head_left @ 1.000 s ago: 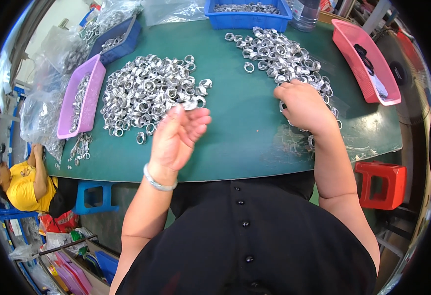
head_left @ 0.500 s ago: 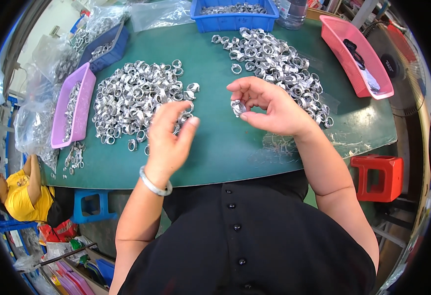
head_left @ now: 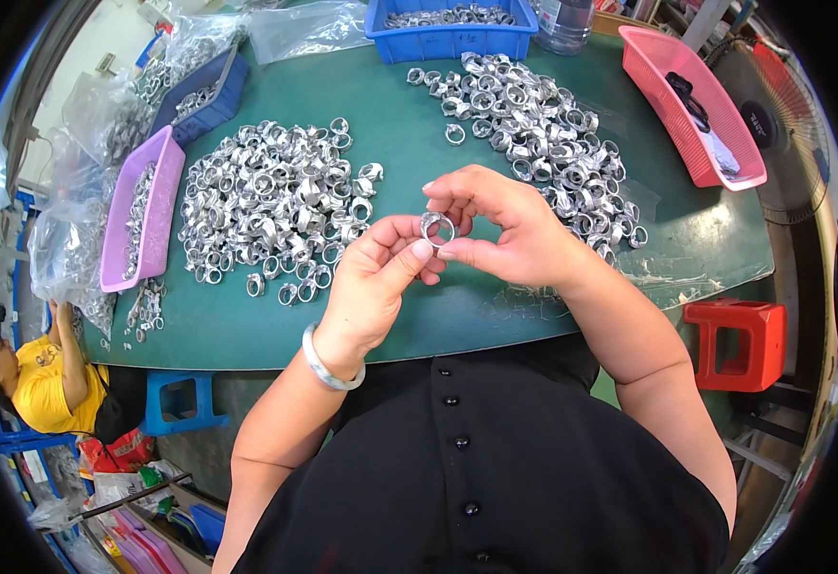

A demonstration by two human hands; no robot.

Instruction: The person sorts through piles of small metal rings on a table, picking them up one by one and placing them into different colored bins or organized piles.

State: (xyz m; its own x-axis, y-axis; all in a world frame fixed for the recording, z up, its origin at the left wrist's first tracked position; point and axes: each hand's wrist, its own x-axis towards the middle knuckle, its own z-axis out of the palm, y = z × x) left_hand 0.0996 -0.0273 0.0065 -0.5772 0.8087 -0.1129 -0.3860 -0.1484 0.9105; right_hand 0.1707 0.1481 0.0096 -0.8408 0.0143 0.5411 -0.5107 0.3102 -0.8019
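Observation:
A silver-coloured metal ring stands upright between my two hands, over the near middle of the table. My left hand, with a pale bangle at its wrist, is closed, thumb and fingers pinching the ring's left side. At its right edge, the thumb tip of my right hand meets the ring, with the fingers curled above it. Just beyond my left hand spreads a heap of similar rings. A second heap of rings reaches from the far middle down to my right wrist.
Around the green table stand a purple basket, a blue bin, another blue bin and a pink basket. Bags of parts crowd the left edge. A red stool stands right; a person in yellow sits left.
My left hand has come right, away from the left heap, and now pinches the ring. My right hand has shifted slightly left and nearer with that ring.

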